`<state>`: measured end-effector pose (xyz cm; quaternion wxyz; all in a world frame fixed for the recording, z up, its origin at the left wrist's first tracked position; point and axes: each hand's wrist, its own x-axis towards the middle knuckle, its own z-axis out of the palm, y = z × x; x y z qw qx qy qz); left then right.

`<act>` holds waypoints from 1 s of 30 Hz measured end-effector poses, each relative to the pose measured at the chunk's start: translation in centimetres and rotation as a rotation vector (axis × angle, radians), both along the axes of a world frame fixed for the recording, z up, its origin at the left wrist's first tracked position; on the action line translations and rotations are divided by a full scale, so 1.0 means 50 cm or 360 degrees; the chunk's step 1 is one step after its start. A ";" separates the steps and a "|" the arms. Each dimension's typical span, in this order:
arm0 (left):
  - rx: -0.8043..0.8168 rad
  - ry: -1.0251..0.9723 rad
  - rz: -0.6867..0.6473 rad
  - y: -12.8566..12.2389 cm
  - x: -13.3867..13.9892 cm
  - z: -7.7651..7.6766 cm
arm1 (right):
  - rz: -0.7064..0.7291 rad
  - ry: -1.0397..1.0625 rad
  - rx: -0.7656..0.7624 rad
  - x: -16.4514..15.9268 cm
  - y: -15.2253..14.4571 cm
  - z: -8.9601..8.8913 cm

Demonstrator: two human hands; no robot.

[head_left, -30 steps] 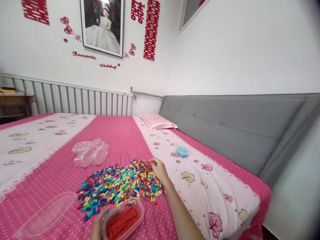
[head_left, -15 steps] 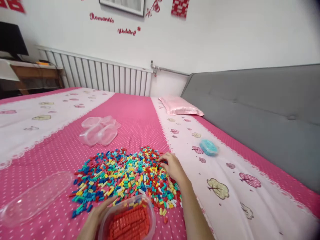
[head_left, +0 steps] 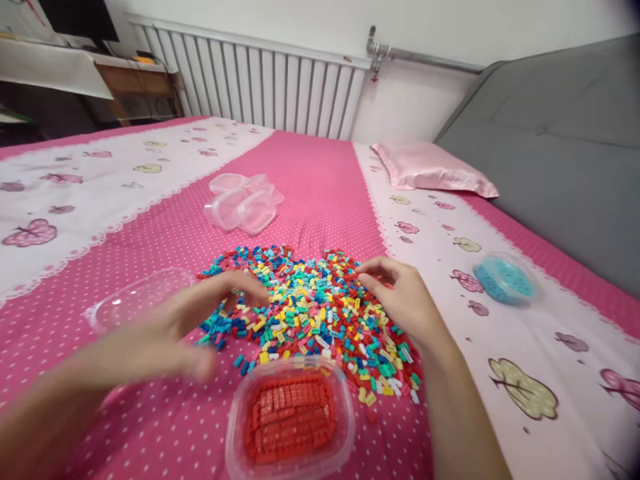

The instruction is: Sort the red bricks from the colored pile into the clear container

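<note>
A heap of small coloured toy bricks [head_left: 305,307] is spread over the pink bedcover. My left hand [head_left: 195,327], slightly blurred, hovers at the heap's left side with thumb and fingers apart and nothing in it. At the right edge of the heap, my right hand [head_left: 395,287] has thumb and forefinger pinched at a red brick [head_left: 357,272]; the fingers partly hide it. Nearest me stands a clear plastic tub [head_left: 233,433] holding tightly packed rows of red bricks [head_left: 290,417]. Neither hand touches that tub.
Several clear empty tubs [head_left: 245,203] lie together behind the heap. A clear lid [head_left: 145,297] rests at left, partly behind my left arm. A tub of blue bricks [head_left: 505,279] stands at right. Farther back are a pink pillow [head_left: 433,167] and a grey headboard [head_left: 560,147].
My left hand has let go of the red-brick tub and moved up and left, opening. My right hand stays at the heap's right edge. The view has tilted down and turned left.
</note>
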<state>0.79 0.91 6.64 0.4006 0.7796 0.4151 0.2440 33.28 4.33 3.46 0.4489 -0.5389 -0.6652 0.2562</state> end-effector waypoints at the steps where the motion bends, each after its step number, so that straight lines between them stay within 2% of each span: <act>1: -0.0044 0.0021 -0.0171 0.030 0.028 0.024 | 0.0125 0.0023 -0.0025 -0.017 -0.012 0.025; 2: -0.0111 0.0097 -0.0395 0.057 0.058 0.039 | 0.0254 -0.0009 -0.0055 -0.034 -0.025 0.048; 4: -0.0202 0.0207 -0.0732 0.098 0.110 0.042 | 0.0525 -0.0139 -0.0148 -0.061 -0.055 0.081; 5: -0.0275 0.0249 -0.0819 0.110 0.126 0.033 | 0.0635 -0.0176 -0.0217 -0.069 -0.068 0.088; 7: -0.0472 0.0330 -0.0939 0.116 0.136 0.007 | 0.0705 -0.0230 -0.0330 -0.074 -0.090 0.086; 11: -0.0617 0.0418 -0.0907 0.094 0.109 -0.025 | 0.0718 -0.0372 -0.0398 -0.069 -0.112 0.061; 16: -0.0585 0.0388 -0.0854 0.072 0.107 -0.026 | 0.0896 -0.0566 -0.0339 -0.089 -0.137 0.067; 19: -0.0612 0.0328 -0.0905 0.068 0.111 -0.029 | 0.0874 -0.0767 -0.0267 -0.096 -0.158 0.067; 22: -0.0696 0.0320 -0.0949 0.070 0.102 -0.033 | 0.0841 -0.0931 -0.0184 -0.102 -0.174 0.053; 26: -0.0779 0.0398 -0.1000 0.075 0.088 -0.029 | 0.0839 -0.0875 -0.0101 -0.120 -0.179 0.033; 30: -0.0853 0.0474 -0.0985 0.075 0.086 -0.017 | 0.0685 -0.0694 -0.0146 -0.120 -0.169 0.045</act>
